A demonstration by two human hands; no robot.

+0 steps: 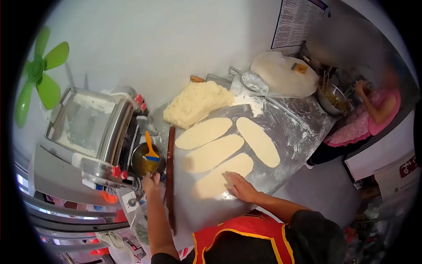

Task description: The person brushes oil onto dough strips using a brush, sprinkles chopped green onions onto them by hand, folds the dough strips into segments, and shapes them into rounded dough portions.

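Observation:
My left hand (pixel 150 181) is closed at the near rim of a metal pot (pixel 137 169) that holds yellowish liquid. A brush (pixel 150 143) with an orange handle and a blue band stands in the pot, its lower end in the liquid. My right hand (pixel 241 188) is open, fingers spread at the right edge of the nearest flat oval dough sheet (pixel 215 179). Beyond it lie a second dough sheet (pixel 213 153) and a third sheet (pixel 204 132). Another dough sheet (pixel 258 141) slants at the right. A dark wooden rolling pin (pixel 170 185) lies between the pot and the sheets.
A big dough lump (pixel 198 103) sits at the back of the metal table (pixel 301 145). Behind are a flour scoop (pixel 254 82) and a white bag (pixel 281 72). A dough roller machine (pixel 90 121) and green fan (pixel 38 70) stand left. A co-worker (pixel 373 110) handles a bowl (pixel 333 100) at right.

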